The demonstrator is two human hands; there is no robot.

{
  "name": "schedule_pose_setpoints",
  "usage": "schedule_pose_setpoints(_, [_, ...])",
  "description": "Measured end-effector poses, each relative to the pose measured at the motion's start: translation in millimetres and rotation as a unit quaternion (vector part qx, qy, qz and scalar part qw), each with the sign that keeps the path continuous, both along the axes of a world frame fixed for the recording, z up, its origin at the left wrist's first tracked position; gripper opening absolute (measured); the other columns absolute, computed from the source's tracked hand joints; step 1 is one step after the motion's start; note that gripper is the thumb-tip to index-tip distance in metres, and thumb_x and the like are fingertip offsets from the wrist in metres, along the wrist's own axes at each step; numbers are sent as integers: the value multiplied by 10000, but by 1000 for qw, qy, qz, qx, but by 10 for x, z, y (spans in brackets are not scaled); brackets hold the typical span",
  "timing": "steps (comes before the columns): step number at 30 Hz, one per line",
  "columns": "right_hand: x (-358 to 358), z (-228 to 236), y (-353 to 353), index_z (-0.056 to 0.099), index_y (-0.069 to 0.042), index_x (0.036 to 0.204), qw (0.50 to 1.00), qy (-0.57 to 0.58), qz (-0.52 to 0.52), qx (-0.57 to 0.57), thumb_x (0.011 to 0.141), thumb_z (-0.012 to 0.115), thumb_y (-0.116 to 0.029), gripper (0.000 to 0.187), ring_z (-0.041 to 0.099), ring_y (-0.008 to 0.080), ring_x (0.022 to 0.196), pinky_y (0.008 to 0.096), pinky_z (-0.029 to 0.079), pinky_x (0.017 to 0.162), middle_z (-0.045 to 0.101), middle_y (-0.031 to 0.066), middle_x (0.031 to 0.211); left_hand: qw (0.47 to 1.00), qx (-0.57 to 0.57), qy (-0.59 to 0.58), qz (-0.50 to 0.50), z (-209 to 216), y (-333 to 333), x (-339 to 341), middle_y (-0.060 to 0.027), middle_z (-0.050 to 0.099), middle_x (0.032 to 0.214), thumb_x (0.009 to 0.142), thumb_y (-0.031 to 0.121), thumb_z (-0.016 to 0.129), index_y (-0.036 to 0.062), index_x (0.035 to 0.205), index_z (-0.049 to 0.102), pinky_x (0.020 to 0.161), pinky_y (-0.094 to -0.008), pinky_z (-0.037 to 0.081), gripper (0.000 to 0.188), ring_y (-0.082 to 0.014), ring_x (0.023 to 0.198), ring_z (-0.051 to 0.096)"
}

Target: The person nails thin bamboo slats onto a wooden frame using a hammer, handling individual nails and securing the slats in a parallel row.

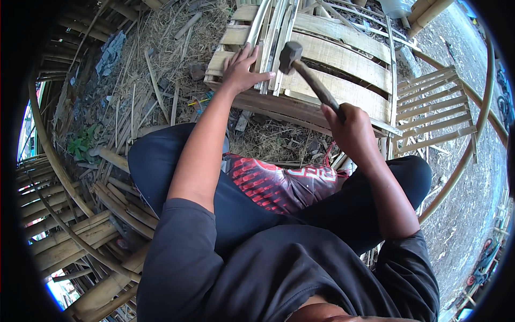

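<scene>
My right hand is wrapped round the wooden handle of a hammer. The blocky metal head is raised over a low slatted wooden platform, near its front edge. Left of the hammer head, my left hand lies with fingers spread and thumb stretched out to the right. It presses on the near end of a bundle of long, narrow bamboo strips. These strips run away from me across the wider pale boards. Whether a nail sits under the hammer cannot be made out.
A small bamboo slat rack leans at the platform's right. Curved bamboo poles arc beyond it. Straw and bamboo scraps litter the ground at left, with stacked bamboo lower left. A patterned cloth lies between my legs.
</scene>
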State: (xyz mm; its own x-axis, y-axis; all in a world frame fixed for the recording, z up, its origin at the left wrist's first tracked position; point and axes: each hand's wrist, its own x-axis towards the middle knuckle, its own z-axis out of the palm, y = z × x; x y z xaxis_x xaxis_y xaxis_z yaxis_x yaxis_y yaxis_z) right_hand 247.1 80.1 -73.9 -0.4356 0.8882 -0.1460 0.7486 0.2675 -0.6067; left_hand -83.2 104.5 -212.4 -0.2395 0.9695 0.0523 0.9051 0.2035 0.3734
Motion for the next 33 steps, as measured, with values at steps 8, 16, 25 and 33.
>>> schedule_pose_setpoints(8, [17, -241, -14, 606, 70, 721, 999, 10, 26, 27, 966, 674, -378, 516, 534, 362, 496, 462, 436, 548, 521, 243, 564, 1000, -5, -8, -7, -34, 23, -18, -96, 190, 1691, 633, 825, 685, 210, 1586, 347, 1242, -493, 62, 1183, -304, 1548, 194])
schedule_pose_setpoints(16, [7, -171, 54, 618, 80, 732, 1000, 7, -4, 2, 961, 672, -359, 498, 639, 490, 664, 527, 493, 636, 596, 305, 642, 991, 124, -47, -16, 62, -95, 131, -65, 308, 1651, 666, 785, 737, 283, 1495, 503, 1202, -666, -16, 997, -304, 1545, 209])
schedule_pose_setpoints(25, [-1, -213, 7, 629, 91, 724, 999, -10, 31, -22, 968, 651, -357, 510, 645, 508, 715, 536, 506, 678, 610, 324, 683, 978, 84, 15, -190, 270, -388, 404, -8, 542, 1486, 688, 530, 857, 221, 1205, 721, 1238, -584, 145, 618, -216, 1456, 399])
schedule_pose_setpoints(33, [3, -342, 6, 649, 74, 759, 1000, 4, 24, 17, 968, 644, -375, 495, 655, 502, 714, 534, 519, 671, 619, 317, 679, 986, 79, 5, -145, 319, -335, 454, -67, 599, 1428, 676, 561, 866, 117, 1572, 329, 1229, -449, 264, 1135, -266, 1409, 463])
